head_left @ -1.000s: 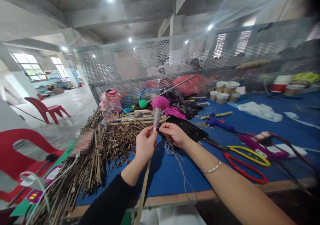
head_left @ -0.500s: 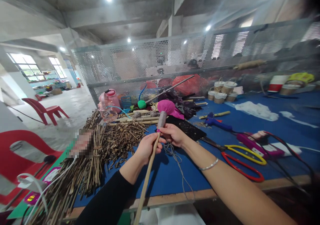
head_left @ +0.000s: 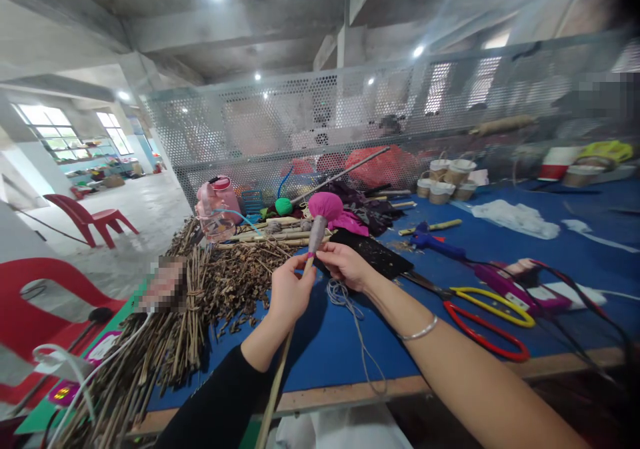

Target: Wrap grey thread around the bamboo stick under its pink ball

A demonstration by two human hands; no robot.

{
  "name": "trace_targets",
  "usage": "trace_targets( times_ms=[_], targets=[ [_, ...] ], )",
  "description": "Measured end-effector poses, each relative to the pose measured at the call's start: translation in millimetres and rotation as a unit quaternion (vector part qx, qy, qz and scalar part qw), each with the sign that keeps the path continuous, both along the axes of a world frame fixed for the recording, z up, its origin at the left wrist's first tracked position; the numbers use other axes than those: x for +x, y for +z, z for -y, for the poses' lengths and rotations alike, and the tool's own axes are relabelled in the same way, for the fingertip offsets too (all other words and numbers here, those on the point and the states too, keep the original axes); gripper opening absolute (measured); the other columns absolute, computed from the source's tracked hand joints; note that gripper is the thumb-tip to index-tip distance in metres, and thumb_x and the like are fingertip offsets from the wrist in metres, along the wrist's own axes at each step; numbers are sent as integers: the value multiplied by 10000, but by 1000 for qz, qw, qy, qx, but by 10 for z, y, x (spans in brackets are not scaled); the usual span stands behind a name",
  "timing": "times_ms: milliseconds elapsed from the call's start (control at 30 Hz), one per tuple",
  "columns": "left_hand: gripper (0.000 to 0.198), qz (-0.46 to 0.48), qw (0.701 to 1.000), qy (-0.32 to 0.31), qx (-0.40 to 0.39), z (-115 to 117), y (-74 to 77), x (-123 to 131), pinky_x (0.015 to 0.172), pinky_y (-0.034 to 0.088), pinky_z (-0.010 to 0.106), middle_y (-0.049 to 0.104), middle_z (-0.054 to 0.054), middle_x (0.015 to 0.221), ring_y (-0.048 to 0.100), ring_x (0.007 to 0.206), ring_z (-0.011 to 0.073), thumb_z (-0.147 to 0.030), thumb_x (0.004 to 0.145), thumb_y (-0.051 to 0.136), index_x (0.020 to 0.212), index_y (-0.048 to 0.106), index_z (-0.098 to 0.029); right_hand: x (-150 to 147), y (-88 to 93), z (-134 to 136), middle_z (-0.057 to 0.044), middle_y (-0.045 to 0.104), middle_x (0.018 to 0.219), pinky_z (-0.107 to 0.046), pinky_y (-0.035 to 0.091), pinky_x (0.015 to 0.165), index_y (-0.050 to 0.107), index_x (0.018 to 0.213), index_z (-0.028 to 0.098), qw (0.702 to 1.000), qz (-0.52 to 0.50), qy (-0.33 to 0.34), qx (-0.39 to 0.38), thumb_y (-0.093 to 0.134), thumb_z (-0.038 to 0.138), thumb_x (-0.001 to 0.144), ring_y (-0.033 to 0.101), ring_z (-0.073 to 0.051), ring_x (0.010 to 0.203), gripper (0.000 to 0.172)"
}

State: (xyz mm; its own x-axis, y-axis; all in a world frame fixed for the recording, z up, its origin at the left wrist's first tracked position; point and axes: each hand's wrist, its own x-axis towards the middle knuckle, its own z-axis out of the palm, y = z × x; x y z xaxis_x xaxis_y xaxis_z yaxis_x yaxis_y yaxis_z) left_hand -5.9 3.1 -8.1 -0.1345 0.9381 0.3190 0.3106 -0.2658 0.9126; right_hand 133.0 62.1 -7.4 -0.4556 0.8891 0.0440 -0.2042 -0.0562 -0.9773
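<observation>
A long wooden stick (head_left: 281, 369) topped by a round magenta cloth ball (head_left: 325, 208) slants up from the table's front edge. Grey string is wound in a neck (head_left: 317, 233) below the ball, with a strip of magenta showing under it. My left hand (head_left: 291, 290) is closed round the stick just beneath that winding. At the lower end of the winding, the fingers of my right hand (head_left: 346, 262) pinch what looks like the grey string. Loose grey string (head_left: 345, 296) lies in a tangle on the blue table below my right hand.
Scissors (head_left: 487, 309) with yellow and red handles lie to the right, near a blue glue gun (head_left: 437, 244) and a purple power strip (head_left: 520, 288). Dry twigs (head_left: 165, 342) are heaped at left. Behind stand a pink jug (head_left: 220, 199), paper cups (head_left: 443, 189) and a perforated metal screen (head_left: 280, 129).
The ball and its wound neck have shifted slightly left and up. My left hand has turned, its back now covering the stick. My right hand stays near the winding.
</observation>
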Motion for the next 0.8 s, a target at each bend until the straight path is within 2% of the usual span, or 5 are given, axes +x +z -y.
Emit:
trace_targets(
  times_ms=[267,467,533,633,800],
  targets=[
    [333,80,995,-11,-61,17,58,-16,332,312,169,646,22,718,442,359,43,-305,716,596,992,632,-125,21,23,1,113,307,383,-182,86,317,494,633,164,999,11,-36,0,721,355,591,183,-21,320,300],
    [311,245,945,-166,-137,25,99,18,361,369,156,628,27,701,508,408,54,-362,709,607,894,577,-113,43,-27,-33,126,294,401,-171,60,311,531,818,166,998,-29,57,-28,698,381,649,119,-20,325,320],
    [274,267,925,-191,-192,31,128,9,412,410,160,640,48,709,552,458,70,-334,725,592,882,565,-111,53,-43,-32,127,279,381,-178,62,308,530,777,155,998,-20,59,-21,698,389,647,124,-20,313,316],
    [223,277,904,-185,-267,34,145,1,417,404,165,633,63,677,560,478,85,-314,762,535,849,556,-109,22,-59,4,122,288,365,-192,72,307,503,704,154,999,11,40,-17,709,396,619,148,-20,297,329],
    [333,231,936,-109,-241,-6,94,5,307,178,145,426,-52,476,296,324,25,-465,777,510,660,447,-159,-118,-69,66,102,368,421,-204,97,333,496,782,157,997,54,47,8,681,446,626,191,-27,319,377]
  ],
)
